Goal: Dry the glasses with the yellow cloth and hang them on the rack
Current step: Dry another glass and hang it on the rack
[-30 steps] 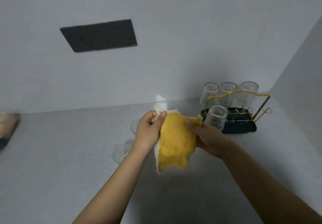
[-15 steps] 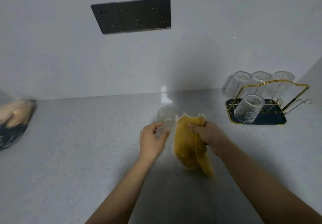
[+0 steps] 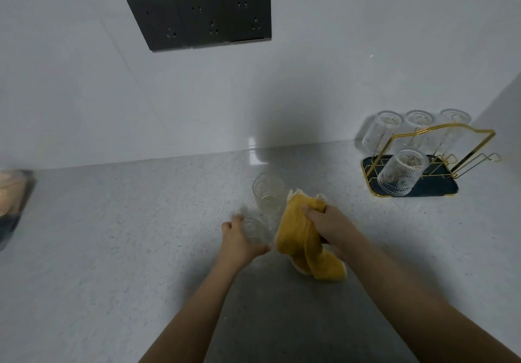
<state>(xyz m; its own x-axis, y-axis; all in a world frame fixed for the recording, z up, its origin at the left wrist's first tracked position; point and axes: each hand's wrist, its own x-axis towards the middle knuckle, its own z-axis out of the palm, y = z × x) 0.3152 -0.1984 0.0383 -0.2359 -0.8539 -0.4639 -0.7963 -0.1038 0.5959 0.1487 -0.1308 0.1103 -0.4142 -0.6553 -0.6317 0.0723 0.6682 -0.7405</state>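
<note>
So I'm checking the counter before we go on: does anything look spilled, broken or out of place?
Nothing stands out. Four glasses sit upturned on the rack, two more stand on the counter, and the yellow cloth hangs from the right hand.

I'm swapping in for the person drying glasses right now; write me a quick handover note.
Left hand: its grip curls round the nearer clear ribbed glass on the grey speckled counter.
Right hand: holds the yellow cloth.
A second clear glass stands behind, untouched.
Done: four glasses hang on the gold wire rack.
Left: dry both counter glasses and hang them.
</note>
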